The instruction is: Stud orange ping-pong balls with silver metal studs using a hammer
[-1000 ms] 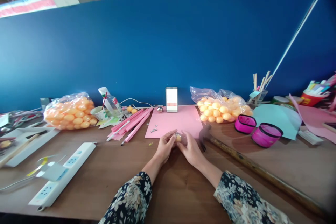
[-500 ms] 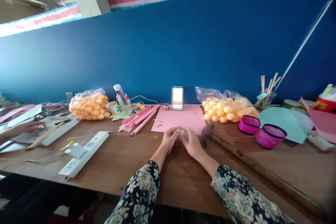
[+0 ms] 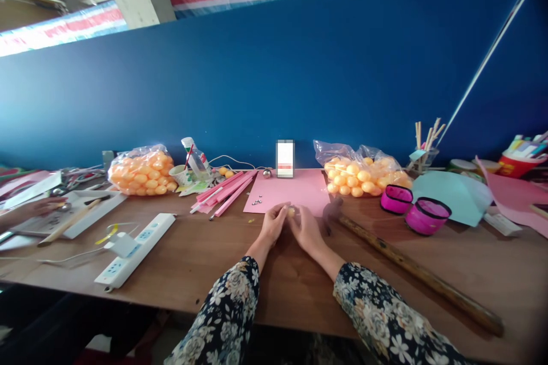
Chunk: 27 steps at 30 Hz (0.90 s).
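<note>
My left hand [image 3: 273, 224] and my right hand [image 3: 308, 230] meet over the front edge of a pink sheet [image 3: 291, 188]. Both are closed, fingertips pinched round a small yellowish thing [image 3: 291, 211], too small and too covered to name. Several tiny shiny metal balls [image 3: 257, 200] lie on the sheet, left of my fingers. At the sheet's back stand a larger metal ball [image 3: 266, 173] and an upright white card-like object [image 3: 285, 158], partly blurred. Close by my right hand rests the dark head of a long wooden-handled hammer [image 3: 419, 271].
Bags of orange balls stand left [image 3: 143, 174] and right [image 3: 359, 175]. Pink strips [image 3: 225, 193] lie left of the sheet, and a power strip [image 3: 137, 251] nearer me. Magenta bands [image 3: 427, 217] sit at right. Another person's hand [image 3: 49, 205] is over a white tray [image 3: 96, 214].
The view has turned slightly right, so things at the right sit further left. My hands remain together, pinching the small yellowish thing, with only slight finger movement.
</note>
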Each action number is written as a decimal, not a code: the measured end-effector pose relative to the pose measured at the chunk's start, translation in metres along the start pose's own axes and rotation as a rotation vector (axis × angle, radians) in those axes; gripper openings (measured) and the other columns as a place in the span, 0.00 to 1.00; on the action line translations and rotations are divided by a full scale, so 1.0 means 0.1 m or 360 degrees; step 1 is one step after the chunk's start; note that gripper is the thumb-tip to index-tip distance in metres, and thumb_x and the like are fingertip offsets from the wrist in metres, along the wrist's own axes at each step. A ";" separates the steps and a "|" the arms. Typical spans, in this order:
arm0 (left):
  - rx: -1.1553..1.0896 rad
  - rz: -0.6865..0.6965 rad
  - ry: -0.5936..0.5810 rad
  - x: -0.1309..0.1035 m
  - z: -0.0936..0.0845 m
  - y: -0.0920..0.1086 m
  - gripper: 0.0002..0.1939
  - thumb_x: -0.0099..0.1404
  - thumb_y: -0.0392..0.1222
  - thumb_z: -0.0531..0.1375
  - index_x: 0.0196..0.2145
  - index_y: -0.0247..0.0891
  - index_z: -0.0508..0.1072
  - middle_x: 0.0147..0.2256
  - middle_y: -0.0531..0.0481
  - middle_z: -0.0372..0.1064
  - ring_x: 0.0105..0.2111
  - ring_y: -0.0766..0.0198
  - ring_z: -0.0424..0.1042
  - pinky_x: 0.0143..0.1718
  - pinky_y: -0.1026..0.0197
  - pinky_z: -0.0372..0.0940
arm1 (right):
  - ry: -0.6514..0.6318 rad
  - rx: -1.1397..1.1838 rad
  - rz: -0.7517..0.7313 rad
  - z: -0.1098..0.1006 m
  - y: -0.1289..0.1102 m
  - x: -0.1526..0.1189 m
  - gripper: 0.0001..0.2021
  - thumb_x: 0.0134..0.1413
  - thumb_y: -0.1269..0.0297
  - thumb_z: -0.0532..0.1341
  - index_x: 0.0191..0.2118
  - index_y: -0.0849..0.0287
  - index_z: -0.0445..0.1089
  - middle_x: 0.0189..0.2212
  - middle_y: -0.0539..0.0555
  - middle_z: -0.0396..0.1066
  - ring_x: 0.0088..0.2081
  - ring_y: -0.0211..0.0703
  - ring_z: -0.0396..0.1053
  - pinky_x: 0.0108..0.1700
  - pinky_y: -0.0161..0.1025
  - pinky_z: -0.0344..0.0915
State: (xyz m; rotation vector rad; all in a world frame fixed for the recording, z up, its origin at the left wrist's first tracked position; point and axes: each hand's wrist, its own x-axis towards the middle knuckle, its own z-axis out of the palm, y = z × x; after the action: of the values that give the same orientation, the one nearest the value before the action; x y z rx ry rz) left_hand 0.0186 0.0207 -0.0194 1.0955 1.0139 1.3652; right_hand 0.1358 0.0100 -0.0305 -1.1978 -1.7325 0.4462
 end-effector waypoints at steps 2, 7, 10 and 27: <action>0.0019 0.0015 0.0015 0.00 0.01 0.01 0.19 0.53 0.49 0.61 0.39 0.33 0.74 0.34 0.44 0.74 0.31 0.63 0.72 0.36 0.60 0.65 | 0.0014 -0.0013 -0.0006 0.00 -0.02 0.00 0.14 0.53 0.62 0.54 0.45 0.61 0.60 0.40 0.60 0.66 0.42 0.48 0.66 0.43 0.45 0.65; 0.0058 0.0054 0.0041 0.00 0.03 0.03 0.18 0.50 0.47 0.63 0.37 0.33 0.75 0.35 0.43 0.74 0.33 0.60 0.72 0.39 0.58 0.65 | 0.0027 -0.0027 -0.0003 0.00 -0.04 0.00 0.12 0.52 0.63 0.55 0.43 0.60 0.61 0.37 0.59 0.67 0.40 0.48 0.66 0.41 0.45 0.66; 0.0084 0.0077 0.0065 -0.01 0.03 0.02 0.18 0.50 0.47 0.63 0.36 0.34 0.75 0.35 0.43 0.74 0.34 0.60 0.72 0.40 0.58 0.65 | 0.0021 -0.0016 -0.0006 -0.01 -0.03 0.00 0.12 0.52 0.64 0.54 0.43 0.60 0.61 0.38 0.60 0.66 0.41 0.49 0.66 0.42 0.46 0.65; 0.0088 0.0167 0.0146 -0.45 -0.17 0.24 0.16 0.55 0.44 0.60 0.40 0.35 0.73 0.34 0.47 0.74 0.32 0.65 0.71 0.36 0.64 0.65 | -0.0180 0.0123 0.0198 -0.08 0.00 -0.03 0.14 0.51 0.69 0.50 0.44 0.62 0.62 0.36 0.57 0.68 0.29 0.40 0.69 0.36 0.41 0.68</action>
State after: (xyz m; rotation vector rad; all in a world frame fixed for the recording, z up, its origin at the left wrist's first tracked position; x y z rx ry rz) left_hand -0.0024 -0.0263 -0.0026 1.1492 1.0788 1.4906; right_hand 0.1431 0.0056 -0.0286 -1.2495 -1.7254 0.6608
